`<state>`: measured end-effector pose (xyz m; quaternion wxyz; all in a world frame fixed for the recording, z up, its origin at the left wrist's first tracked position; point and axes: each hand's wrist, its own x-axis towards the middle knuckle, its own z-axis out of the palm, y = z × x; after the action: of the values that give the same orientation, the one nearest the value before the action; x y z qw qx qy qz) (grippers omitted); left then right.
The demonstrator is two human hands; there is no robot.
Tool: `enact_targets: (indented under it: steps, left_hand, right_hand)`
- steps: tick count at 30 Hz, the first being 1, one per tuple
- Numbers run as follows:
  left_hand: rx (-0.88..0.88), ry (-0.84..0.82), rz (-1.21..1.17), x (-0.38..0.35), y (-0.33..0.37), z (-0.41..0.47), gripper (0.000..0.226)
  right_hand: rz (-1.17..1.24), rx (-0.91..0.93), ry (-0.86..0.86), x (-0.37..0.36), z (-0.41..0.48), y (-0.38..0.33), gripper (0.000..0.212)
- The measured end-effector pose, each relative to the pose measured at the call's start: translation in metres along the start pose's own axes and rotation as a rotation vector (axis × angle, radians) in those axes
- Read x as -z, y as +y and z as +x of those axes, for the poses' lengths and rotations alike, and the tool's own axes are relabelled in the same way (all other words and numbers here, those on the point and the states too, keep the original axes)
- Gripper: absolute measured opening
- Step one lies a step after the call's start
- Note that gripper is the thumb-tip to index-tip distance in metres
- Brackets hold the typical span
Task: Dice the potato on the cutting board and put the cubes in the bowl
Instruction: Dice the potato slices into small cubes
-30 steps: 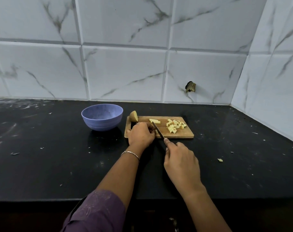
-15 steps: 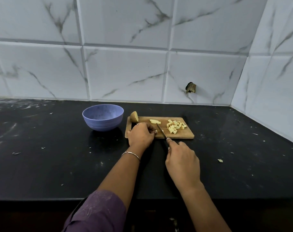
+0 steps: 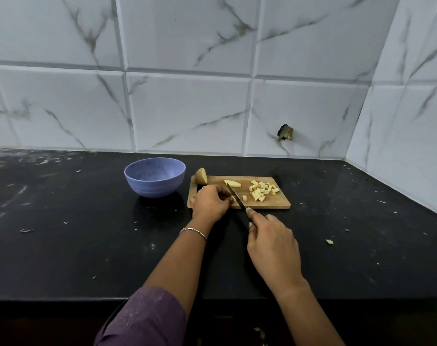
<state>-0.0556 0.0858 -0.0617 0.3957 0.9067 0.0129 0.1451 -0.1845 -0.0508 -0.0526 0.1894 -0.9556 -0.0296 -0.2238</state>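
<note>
A wooden cutting board (image 3: 275, 204) lies on the black counter, right of a blue bowl (image 3: 154, 176). A potato half (image 3: 201, 176) stands at the board's far left corner. Potato strips (image 3: 232, 183) lie mid-board, a pile of cubes (image 3: 263, 191) sits at the right, and one cube (image 3: 244, 197) lies just right of the blade. My left hand (image 3: 211, 202) curls over a potato piece, which is mostly hidden under the fingers. My right hand (image 3: 271, 242) grips the knife (image 3: 236, 199), whose blade rests on the board beside my left fingertips.
The black counter (image 3: 75, 233) is speckled with small scraps. A stray potato bit (image 3: 329, 242) lies on it to the right. Tiled walls stand behind and at the right, meeting in a corner. The counter's front edge runs just below my forearms.
The knife has cut down beside my left fingers, and a fresh cube now lies right of the blade. Both hands stay at the board.
</note>
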Motion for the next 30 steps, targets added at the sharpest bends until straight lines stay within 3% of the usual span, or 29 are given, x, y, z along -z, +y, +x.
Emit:
enact_targets:
  steps: [17, 26, 30]
  left_hand:
    - [0.036, 0.013, 0.066, 0.003, 0.008, -0.002, 0.009]
    - [0.027, 0.003, 0.060, 0.006, 0.010, -0.008, 0.004]
    - [0.026, 0.041, 0.095, 0.006, 0.013, -0.012, 0.019]
  right_hand:
    - [0.028, 0.013, -0.062, 0.000, 0.008, -0.002, 0.044]
    - [-0.123, 0.046, -0.059, -0.004, 0.009, -0.008, 0.048]
    - [-0.111, -0.005, -0.017, -0.001, 0.009, -0.001, 0.046]
